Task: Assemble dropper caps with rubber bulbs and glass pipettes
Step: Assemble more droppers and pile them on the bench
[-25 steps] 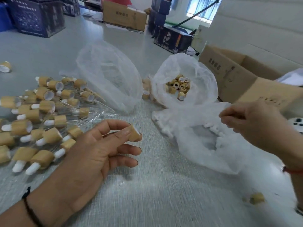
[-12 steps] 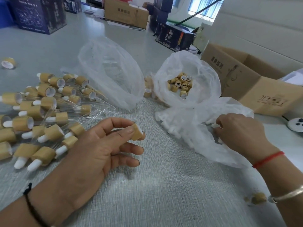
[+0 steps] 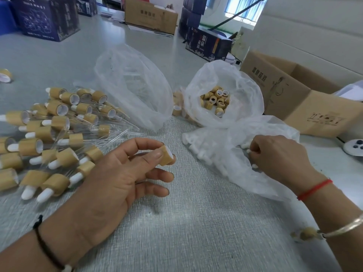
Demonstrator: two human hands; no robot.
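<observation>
Left hand point(image 3: 117, 173) is palm-up over the counter point(image 3: 196, 222), pinching one bamboo-look cap point(image 3: 167, 158) between thumb and index finger while the other fingers stay loosely spread. Right hand point(image 3: 279, 156) is down in the crumpled plastic bag of white rubber bulbs point(image 3: 225, 154), fingers curled round a white bulb point(image 3: 249, 151) at the fingertips (only its tip shows). Just behind that bag sits an open bag of loose caps point(image 3: 216, 103), and left of it a third clear bag point(image 3: 133, 85) holding what look like glass pipettes. Finished droppers point(image 3: 55, 138) are heaped on the counter beside the left hand, white bulbs and glass tubes sticking out every which way. A brown cardboard box point(image 3: 294, 95) sits at the right edge, dark blue boxes point(image 3: 49, 18) further back.
</observation>
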